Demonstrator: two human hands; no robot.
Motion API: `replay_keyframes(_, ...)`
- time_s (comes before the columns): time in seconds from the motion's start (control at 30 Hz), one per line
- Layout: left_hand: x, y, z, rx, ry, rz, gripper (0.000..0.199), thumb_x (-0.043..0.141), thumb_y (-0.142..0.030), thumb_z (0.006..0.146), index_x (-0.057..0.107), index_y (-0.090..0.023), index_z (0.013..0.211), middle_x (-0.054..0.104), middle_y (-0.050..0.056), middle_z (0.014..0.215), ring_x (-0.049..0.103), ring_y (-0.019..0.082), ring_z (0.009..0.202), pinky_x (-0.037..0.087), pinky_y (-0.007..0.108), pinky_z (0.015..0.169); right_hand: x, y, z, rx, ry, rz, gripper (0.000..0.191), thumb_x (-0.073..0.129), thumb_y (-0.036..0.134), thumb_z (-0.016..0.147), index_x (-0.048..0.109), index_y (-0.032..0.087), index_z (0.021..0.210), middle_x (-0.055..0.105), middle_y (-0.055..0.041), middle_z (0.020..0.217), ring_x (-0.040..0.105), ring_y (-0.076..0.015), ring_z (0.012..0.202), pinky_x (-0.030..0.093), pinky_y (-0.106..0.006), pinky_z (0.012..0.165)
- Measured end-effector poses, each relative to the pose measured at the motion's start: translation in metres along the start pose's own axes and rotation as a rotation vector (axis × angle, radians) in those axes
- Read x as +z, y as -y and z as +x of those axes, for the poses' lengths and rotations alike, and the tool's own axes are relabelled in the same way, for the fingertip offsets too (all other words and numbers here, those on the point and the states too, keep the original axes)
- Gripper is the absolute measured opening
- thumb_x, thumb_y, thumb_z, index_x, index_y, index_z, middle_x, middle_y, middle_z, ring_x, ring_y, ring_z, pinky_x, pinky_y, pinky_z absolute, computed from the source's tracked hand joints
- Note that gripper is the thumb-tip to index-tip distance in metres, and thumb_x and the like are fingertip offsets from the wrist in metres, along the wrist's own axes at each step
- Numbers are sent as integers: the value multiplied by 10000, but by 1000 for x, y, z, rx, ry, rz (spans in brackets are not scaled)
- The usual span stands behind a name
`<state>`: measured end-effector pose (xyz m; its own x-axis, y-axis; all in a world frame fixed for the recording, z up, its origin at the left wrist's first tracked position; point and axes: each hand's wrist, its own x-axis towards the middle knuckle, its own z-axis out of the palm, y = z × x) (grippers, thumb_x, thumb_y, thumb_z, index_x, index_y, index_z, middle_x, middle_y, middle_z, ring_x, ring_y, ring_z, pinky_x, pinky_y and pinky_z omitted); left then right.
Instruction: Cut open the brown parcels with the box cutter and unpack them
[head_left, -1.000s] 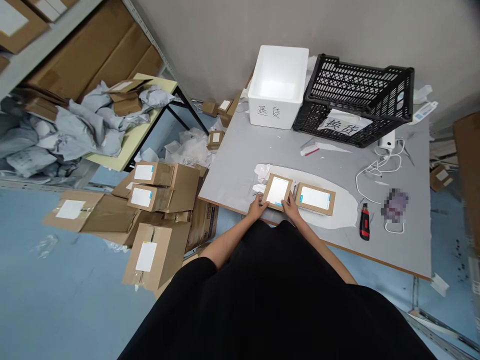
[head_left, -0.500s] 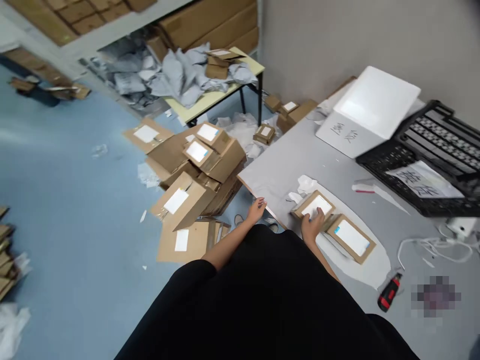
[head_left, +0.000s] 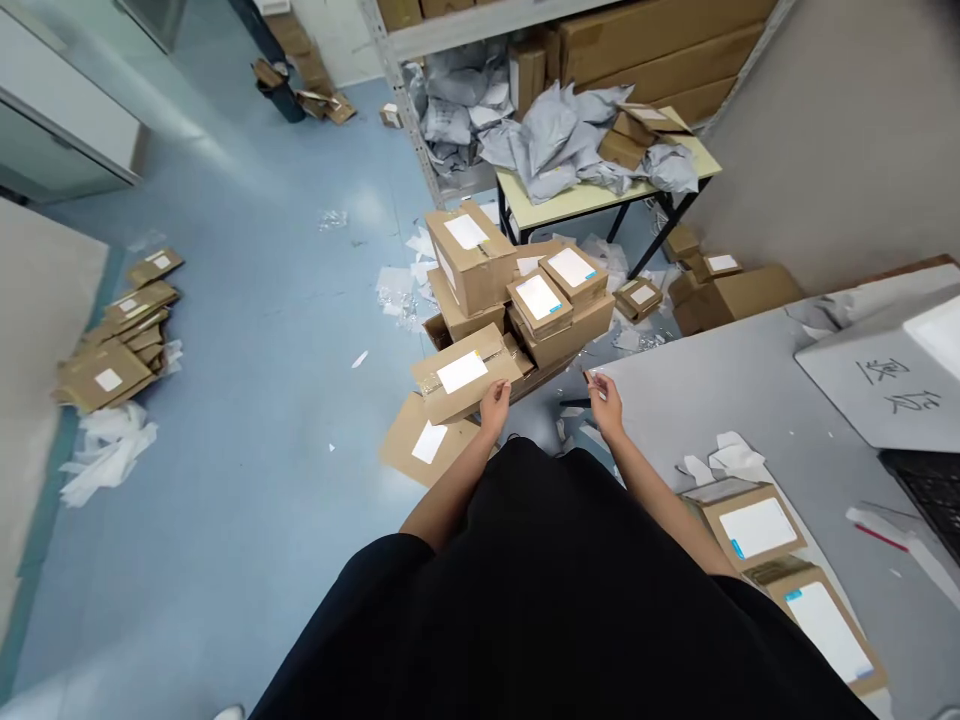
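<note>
- Right hand (head_left: 606,407): thumb and forefinger pressed together, pinching a small pale scrap (head_left: 595,380), possibly film or paper, too small to identify. Hand held in the air just off the corner of the table.
- Left hand (head_left: 495,408): fingers curled at the lower edge of a tilted brown cardboard carton with a white label (head_left: 466,378). Cannot tell whether it grips the carton or only touches it.
- Carton: directly ahead of the left hand, lying askew on a low heap of cartons. A second white-labelled brown carton (head_left: 429,442) lies beneath and to the left of the hand.
- Ahead of both hands: a stacked pile of brown cardboard boxes with white labels (head_left: 536,300).
- Right of the right hand: grey table (head_left: 697,400), carrying two flat kraft-brown mailers with white labels (head_left: 756,527) and crumpled white paper (head_left: 724,457).
- Risk: the carton's tilted, uneven seat; a nudge from the left hand could send it sliding off the heap.
- Risk: the scrap's thinness; any slackening of the pinch could drop it among the litter on the blue floor (head_left: 247,400).
- Risk: the right forearm passes close to the mailers and could shift them.
</note>
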<state>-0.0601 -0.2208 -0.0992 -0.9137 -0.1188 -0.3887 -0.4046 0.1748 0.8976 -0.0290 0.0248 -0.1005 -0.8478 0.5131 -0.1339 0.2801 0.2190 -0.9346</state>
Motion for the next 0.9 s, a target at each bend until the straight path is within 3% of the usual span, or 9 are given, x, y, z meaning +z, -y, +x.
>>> replay_keyframes(0.1,4,-16,27,8,3,-74,307,520,-367,951,659,-195,1164,695,115,1212,667,205,1117,520,374,991,28,25,55,-12,55,-1,531,603,522,758,590,189,1171,650,-176,1245,601,-296,1167,441,-525,1063)
replay_keyframes(0.23,25,-39,68,26,-14,-109,315,546,-393,951,664,-206,1176,701,114,1201,659,224,1128,511,399,1014,54,45,124,-68,92,-54,542,620,526,757,604,150,1147,667,-189,1192,622,-297,1119,444,-515,1054)
replay_keyframes(0.4,63,-62,117,-24,-91,-66,321,594,-384,938,669,-184,1177,717,111,1164,656,221,1134,497,374,1036,79,50,174,-115,131,-138,503,612,557,764,637,159,1071,703,-149,1069,644,-273,1011,467,-488,1015)
replay_keyframes(0.53,90,-71,145,-127,-115,-88,387,615,-338,922,620,-182,1277,716,107,1187,684,210,1082,522,345,982,87,52,187,-142,177,-219,538,611,574,764,660,142,1080,703,-158,1053,644,-273,975,489,-461,966)
replay_keyframes(0.67,103,-73,155,-126,-104,-43,497,653,-316,901,555,-170,1366,708,123,1227,672,227,1142,494,352,1019,90,56,189,-158,266,-239,560,603,554,781,642,146,1163,701,-156,1123,644,-261,953,494,-448,950)
replay_keyframes(0.8,100,-72,147,-106,-103,-39,507,644,-305,907,526,-187,1385,701,121,1249,654,231,1186,485,375,1039,94,61,179,-159,257,-229,563,604,521,784,608,157,1213,705,-147,1113,643,-250,908,504,-453,936)
replay_keyframes(0.9,87,-68,129,-77,-56,-123,484,613,-298,923,507,-208,1387,698,114,1255,661,218,1172,515,378,1006,92,64,157,-143,242,-186,549,622,510,781,605,167,1208,701,-148,1135,654,-257,935,515,-451,937)
